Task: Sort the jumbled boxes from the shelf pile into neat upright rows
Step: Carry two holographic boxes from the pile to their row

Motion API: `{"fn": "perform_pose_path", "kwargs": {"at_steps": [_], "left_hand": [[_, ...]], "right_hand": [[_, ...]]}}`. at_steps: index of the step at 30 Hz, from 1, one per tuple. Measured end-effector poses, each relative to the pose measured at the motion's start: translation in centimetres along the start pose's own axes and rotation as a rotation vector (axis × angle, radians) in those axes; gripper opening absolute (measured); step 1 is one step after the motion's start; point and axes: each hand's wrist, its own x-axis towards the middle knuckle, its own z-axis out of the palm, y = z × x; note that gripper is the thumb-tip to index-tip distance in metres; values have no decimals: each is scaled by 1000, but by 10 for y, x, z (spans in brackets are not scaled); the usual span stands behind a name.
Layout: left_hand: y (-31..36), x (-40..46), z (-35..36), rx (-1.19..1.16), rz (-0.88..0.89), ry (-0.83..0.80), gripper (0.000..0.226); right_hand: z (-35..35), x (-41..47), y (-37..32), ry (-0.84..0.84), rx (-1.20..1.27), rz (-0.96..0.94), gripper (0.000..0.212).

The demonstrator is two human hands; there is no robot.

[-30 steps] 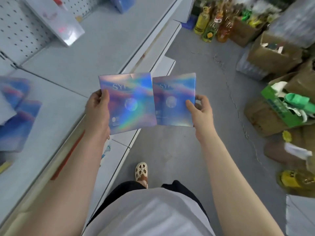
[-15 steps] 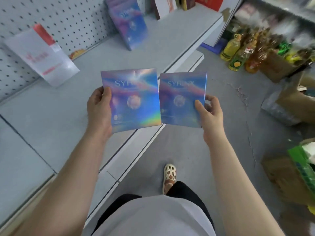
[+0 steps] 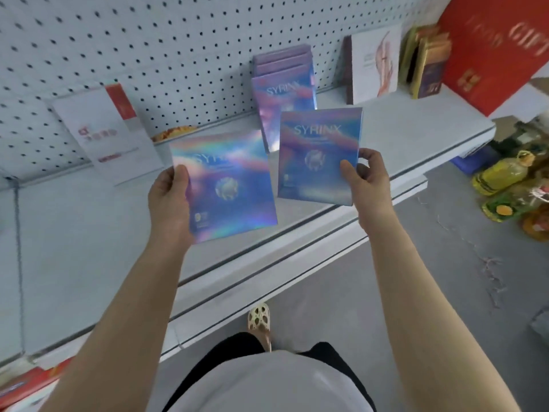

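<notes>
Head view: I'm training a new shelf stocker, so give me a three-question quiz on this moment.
1. True or false: each hand holds one holographic box.
2. What does the row of boxes on the shelf lean against? A) the pegboard B) the red gift box C) the oil bottles
3. Fill in: the brand printed on the boxes reads ____.

Key:
1. True: the left hand grips the left box and the right hand grips the right box.
2. A, the pegboard.
3. SYRINX.
</notes>
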Motion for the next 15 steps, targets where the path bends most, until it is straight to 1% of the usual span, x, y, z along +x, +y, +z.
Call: {"fn": "perform_pose_path", "kwargs": {"at_steps": [6,8,10,13,15], "left_hand": [[4,29,41,15,-14,44,22],[2,34,51,37,-22,52,24],[0,37,61,31,-30,56,26],[-1,33,82,-9,-15,87,25],[-2,27,97,-43,-13,149,23]], "right_hand": [[1,74,8,-92,-54,25,19],[1,100,12,-123,-54,46,21],[1,131,17,-166,-87,39,27],[4,173,22,-267,-208,-8,43],[5,199,24,-354,-318,-13,43]]}}
